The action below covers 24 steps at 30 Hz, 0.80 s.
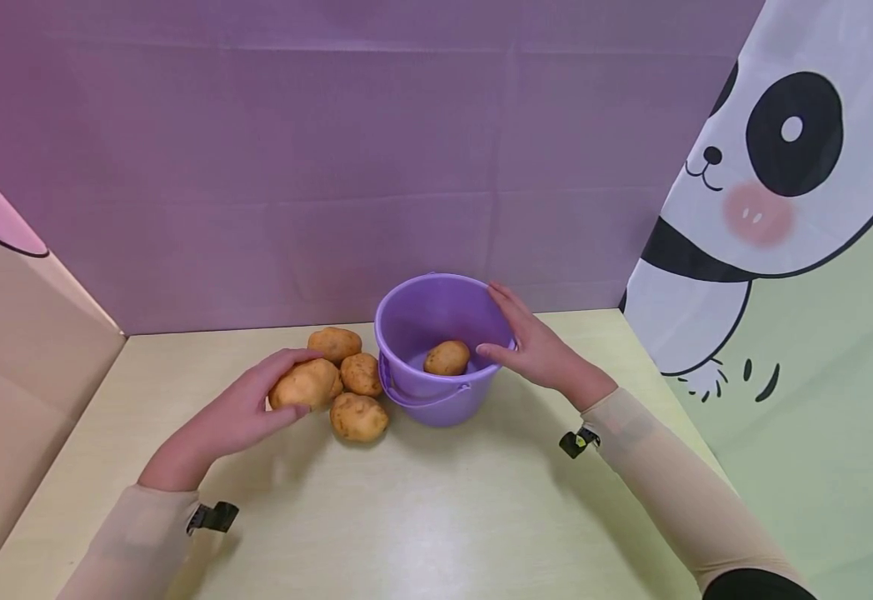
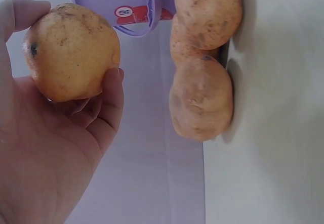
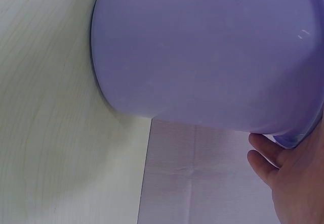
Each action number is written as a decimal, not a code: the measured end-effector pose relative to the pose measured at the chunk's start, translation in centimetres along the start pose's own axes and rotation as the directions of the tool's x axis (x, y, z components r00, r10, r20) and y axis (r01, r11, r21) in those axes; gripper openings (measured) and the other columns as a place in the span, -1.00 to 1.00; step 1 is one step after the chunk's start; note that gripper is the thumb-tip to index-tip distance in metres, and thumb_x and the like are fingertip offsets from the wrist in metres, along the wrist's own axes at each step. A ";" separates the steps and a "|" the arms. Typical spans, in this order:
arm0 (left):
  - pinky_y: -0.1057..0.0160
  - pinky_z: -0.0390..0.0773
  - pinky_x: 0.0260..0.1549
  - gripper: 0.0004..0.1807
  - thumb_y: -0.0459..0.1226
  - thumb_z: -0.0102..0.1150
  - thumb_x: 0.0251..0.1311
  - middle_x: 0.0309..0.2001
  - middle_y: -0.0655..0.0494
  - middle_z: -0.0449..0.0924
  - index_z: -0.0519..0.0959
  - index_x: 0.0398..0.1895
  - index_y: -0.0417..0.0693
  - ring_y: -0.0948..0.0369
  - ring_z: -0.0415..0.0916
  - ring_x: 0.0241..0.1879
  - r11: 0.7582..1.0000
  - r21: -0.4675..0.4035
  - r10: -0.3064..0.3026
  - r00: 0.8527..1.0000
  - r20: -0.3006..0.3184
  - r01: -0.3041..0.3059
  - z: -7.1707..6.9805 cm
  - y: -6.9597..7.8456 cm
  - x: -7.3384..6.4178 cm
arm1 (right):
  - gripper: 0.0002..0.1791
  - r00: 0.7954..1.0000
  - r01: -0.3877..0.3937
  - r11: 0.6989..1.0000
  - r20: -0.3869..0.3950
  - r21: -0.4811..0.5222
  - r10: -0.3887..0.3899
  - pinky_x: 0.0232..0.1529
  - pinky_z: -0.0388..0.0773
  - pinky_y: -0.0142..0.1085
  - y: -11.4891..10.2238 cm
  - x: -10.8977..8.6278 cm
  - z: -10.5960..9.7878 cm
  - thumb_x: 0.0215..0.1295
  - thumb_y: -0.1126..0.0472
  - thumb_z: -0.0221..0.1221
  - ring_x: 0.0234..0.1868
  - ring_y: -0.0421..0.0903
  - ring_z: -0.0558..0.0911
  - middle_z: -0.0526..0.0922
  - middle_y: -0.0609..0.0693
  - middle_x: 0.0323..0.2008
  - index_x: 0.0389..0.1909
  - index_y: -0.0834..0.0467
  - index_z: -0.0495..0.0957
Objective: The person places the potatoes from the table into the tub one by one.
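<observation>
Left grip (image 1: 230,425) is closed round a held potato (image 1: 305,385), thumb on one side and fingers on the other; the left wrist view shows it lifted off the worktop (image 1: 406,517). From this grip the bucket (image 1: 440,415) lies to the right, standing upright, its mouth up and its rim seemingly the height that matters. The held potato's long axis, as far as the head view tells, slants from near left to far right, roughly bucketwards. The left hand is the nearer one to the loose potatoes, the right to the bucket.

Between held potato and bucket sit three loose ones: a near potato (image 1: 359,417) lowest in the head view, a middle potato (image 1: 361,374) just beside the bucket, contact unclear, and a far potato (image 1: 335,343) behind. Right grip (image 1: 545,354) spans the bucket's right rim, thumb at the edge, fingertips against the outer wall. One inner potato (image 1: 447,357) lies in the bucket.

Counted: five potatoes (one held, three on the worktop, one inside), one bucket, two hands. Farthest back hangs one purple backdrop (image 1: 294,167).
</observation>
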<state>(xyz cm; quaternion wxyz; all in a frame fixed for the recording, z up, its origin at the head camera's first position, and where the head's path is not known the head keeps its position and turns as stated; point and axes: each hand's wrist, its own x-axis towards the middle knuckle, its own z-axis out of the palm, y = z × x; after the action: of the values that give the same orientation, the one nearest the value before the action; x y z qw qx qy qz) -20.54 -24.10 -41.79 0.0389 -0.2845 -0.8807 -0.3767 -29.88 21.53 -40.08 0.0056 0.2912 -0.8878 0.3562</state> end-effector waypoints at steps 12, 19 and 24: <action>0.36 0.49 0.26 -0.27 -0.39 0.34 0.37 0.47 -0.04 0.51 0.41 0.61 -0.05 0.03 0.55 0.29 0.998 -0.011 0.055 0.998 -0.024 -0.055 -0.6 0.7 1.5 | 0.15 1.000 -0.004 1.000 0.002 -0.014 0.004 0.69 0.07 0.20 0.6 0.2 0.2 0.50 -0.27 0.32 0.78 0.16 -0.01 -0.12 0.02 0.82 0.83 0.12 -0.06; -0.05 0.67 0.16 -0.29 -0.37 0.32 0.37 0.39 -0.03 0.56 0.42 0.59 -0.04 0.04 0.60 0.19 0.999 -0.004 0.046 0.999 -0.011 -0.047 -1.2 1.4 2.8 | 0.16 1.000 0.007 1.000 0.003 -0.015 -0.007 0.68 0.08 0.22 0.8 0.3 0.4 0.49 -0.29 0.32 0.77 0.19 0.00 -0.11 0.05 0.82 0.82 0.14 -0.06; -0.03 0.68 0.13 -0.29 -0.36 0.32 0.38 0.41 -0.03 0.54 0.41 0.60 -0.04 0.05 0.59 0.18 0.997 -0.012 0.078 0.997 -0.017 -0.078 -1.4 1.7 3.8 | 0.16 1.000 0.016 1.000 -0.001 -0.024 -0.016 0.68 0.09 0.24 0.8 0.3 0.4 0.48 -0.28 0.33 0.77 0.21 0.02 -0.10 0.08 0.81 0.82 0.15 -0.05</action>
<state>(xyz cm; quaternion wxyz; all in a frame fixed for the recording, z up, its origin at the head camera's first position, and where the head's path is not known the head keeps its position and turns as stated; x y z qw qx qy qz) -23.03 -22.33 -38.67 0.0591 -0.3159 -0.8660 -0.3831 -30.49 21.57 -40.75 0.0127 0.2979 -0.8898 0.3456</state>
